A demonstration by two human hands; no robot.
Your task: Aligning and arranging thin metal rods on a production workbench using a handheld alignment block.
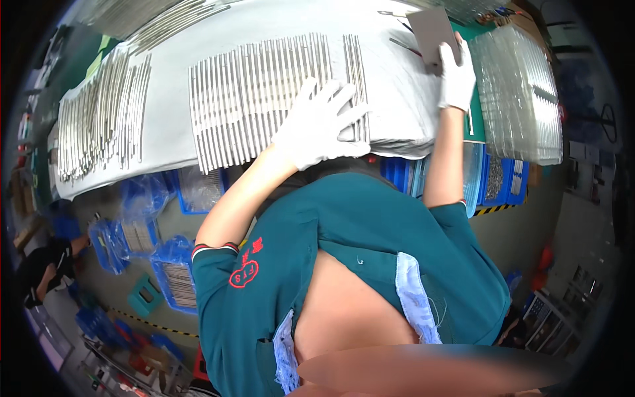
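Here, we see the left hand in a white fabric glove (321,126) spread wide, fingers apart, over the right end of a long row of slim silvery metal rods (225,112) and the lower part of a small separate group of similar silvery rods (354,63). It hides the lower ends there, and we cannot tell how firmly it presses. Well apart from it, the right hand in a matching white glove (458,76) is clamped on the edge of a flat, dark grey rectangular panel (430,33), at the far right of the table covered in pale grey cloth (169,86). The panel blocks part of our view of some thin dark tools (405,46) beside it.

Just right of that hand, we find a tall stack of clear plastic trays (516,92), crowding the side of a green mat (477,122). Leftward on the cloth lie a looser bunch of silvery rods (99,112) and, farther back, another slanting batch of metal rods (178,23). Below the table edge, we notice blue plastic bins (518,182) and, on the floor, a teal plastic stool (144,296); a person in dark clothing (46,268) is at far left.
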